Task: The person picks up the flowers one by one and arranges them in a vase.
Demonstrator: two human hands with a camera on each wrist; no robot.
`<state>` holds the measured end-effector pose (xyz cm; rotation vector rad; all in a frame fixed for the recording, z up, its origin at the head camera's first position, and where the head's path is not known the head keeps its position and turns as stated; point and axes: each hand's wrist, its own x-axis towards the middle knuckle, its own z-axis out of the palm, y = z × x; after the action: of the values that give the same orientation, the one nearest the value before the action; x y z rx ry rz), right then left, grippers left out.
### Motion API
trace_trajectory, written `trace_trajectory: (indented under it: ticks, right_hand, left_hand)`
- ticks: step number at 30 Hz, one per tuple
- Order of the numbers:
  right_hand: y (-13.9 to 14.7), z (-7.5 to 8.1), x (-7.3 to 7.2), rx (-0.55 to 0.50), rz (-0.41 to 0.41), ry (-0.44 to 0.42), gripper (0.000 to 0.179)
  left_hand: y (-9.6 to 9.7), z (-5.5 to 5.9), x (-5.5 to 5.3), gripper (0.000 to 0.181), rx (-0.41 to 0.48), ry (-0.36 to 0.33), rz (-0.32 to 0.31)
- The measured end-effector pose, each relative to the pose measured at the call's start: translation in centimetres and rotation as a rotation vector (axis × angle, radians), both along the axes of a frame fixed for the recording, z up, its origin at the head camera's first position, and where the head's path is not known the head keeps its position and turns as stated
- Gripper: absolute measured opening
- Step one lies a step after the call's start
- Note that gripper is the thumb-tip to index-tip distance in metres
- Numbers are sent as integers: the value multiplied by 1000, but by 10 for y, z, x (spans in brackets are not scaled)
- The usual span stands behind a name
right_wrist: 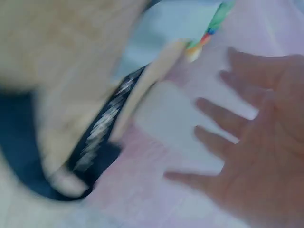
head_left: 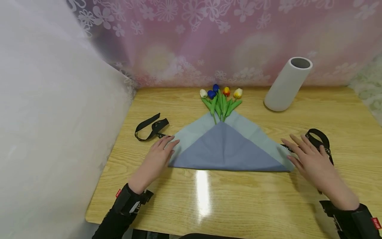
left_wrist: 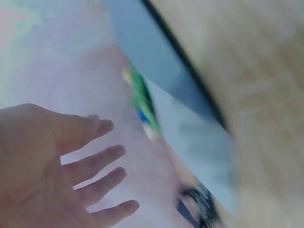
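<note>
Wrapping paper [head_left: 223,149]: folded, tulips [head_left: 221,103] poking out
White vase [head_left: 285,86]: inside dark from here
Left hand [head_left: 153,164]: spread
Right hand [head_left: 319,169]: spread

Covered or smeared
Blue wrapping [head_left: 223,149] hid the lower ends of tulips [head_left: 219,105]; the right wrist view blurred a black ribbon [right_wrist: 102,161].

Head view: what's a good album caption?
Left hand and right hand flank a folded blue sheet with tulips at its tip.

White glare streaks the table [head_left: 253,199]; both wrist views blur.
</note>
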<state>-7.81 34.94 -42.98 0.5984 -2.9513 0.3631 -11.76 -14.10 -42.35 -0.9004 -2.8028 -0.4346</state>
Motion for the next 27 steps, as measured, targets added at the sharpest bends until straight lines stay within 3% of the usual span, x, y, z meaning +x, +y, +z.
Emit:
trace_trajectory:
  ticks: [3, 7, 10, 13, 18, 23, 27]
  right_hand:
    - [-29, 3, -13, -34, 134, 24, 73]
    - [-61, 1, -23, 6, 263, -93, 65]
    - [-74, -2, -26, 29, 273, -217, 59]
    - [-79, -4, -29, 38, 248, -326, 57]
    - [-78, -6, -40, 9, 238, -393, 56]
    - [-78, -5, -63, -18, 249, -440, 57]
    - [-78, -3, -83, -35, 237, -492, 57]
  left_hand:
    - [27, 4, -1, 43, -20, -16, -75]
    - [58, -1, 1, 48, -135, -205, -153]
    - [69, -7, 4, 49, -196, -347, -150]
    - [72, -11, 4, 50, -220, -423, -128]
    - [69, -9, -8, 48, -227, -452, -118]
    - [67, -9, -29, 49, -228, -489, -113]
    - [67, -8, -45, 49, -236, -479, -110]
